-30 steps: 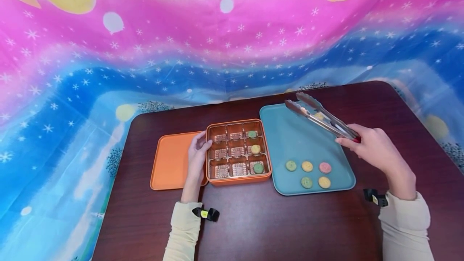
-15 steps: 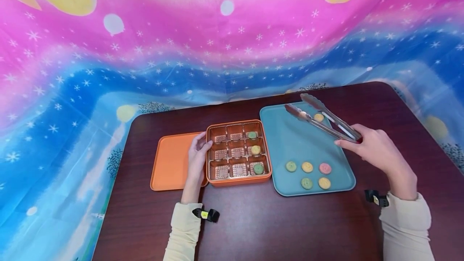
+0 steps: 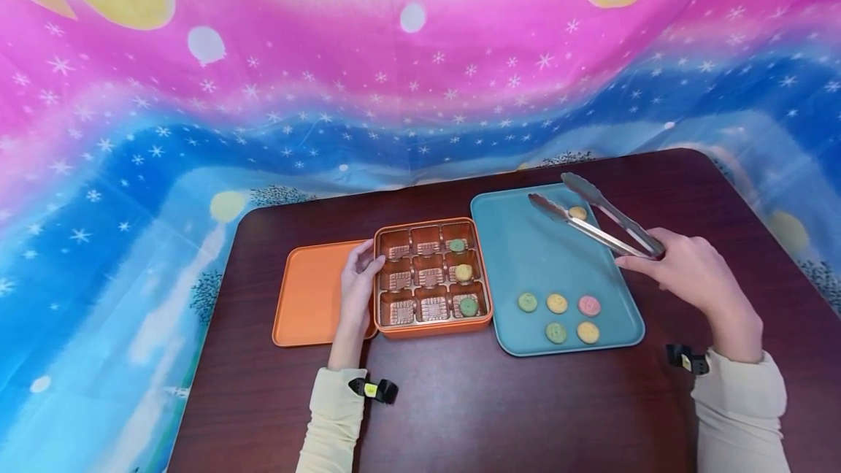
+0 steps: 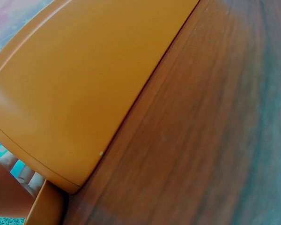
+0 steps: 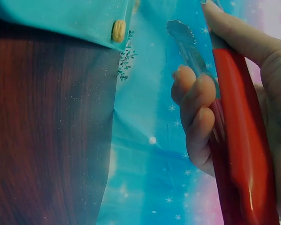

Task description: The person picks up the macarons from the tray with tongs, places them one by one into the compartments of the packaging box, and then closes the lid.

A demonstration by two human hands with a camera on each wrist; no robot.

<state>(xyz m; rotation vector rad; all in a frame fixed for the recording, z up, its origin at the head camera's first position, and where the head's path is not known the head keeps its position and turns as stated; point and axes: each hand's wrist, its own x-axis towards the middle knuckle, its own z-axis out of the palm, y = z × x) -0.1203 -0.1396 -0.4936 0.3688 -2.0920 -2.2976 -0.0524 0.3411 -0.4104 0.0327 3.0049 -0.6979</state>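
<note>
Grips tongs [image 5: 243,126] with curled right-hand [image 3: 690,272] fingers – holds the metal ends spread around the far end of the blue tray [image 3: 539,254], pinching nothing, with a yellow cookie [image 3: 578,213] showing between them. Has five more cookies [image 3: 556,303] nearer the body than the tongs. Well left of that grip, rests a loose left hand [image 3: 357,287] against the orange box [image 3: 434,328] – touches the rim with the thumb, beside the lid [image 3: 312,298].

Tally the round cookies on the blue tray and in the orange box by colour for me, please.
Green cookies: 4 (2 on the tray, 2 in the box)
Yellow cookies: 4 (3 on the tray, 1 in the box)
Pink cookie: 1 (on the tray)
Total: 9
</note>
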